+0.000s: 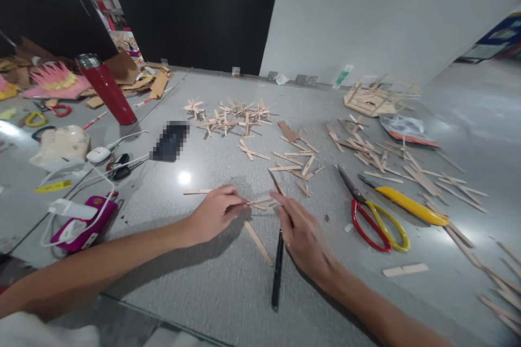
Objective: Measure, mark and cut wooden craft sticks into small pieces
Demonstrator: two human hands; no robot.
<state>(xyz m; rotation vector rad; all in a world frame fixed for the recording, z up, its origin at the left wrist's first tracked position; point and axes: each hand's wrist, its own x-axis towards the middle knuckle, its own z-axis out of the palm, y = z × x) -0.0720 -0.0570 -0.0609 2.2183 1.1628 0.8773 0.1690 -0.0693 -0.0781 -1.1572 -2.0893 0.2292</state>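
Observation:
My left hand (215, 211) pinches the left end of a thin wooden craft stick (260, 203) just above the grey table (211, 287). My right hand (303, 236) closes on the stick's right end and also holds a black pen (277, 274) that points back toward me. Another wooden stick (258, 242) lies flat on the table between my hands. A further stick (197, 191) lies just left of my left hand.
Piles of wooden sticks (230, 115) and stick pieces (297, 162) lie beyond my hands. Red-and-yellow scissors (372, 214) and a yellow-handled cutter (407, 203) lie to the right. A stick frame (378, 96), red flask (106, 89), phone (170, 142) and magenta device (83, 222) surround.

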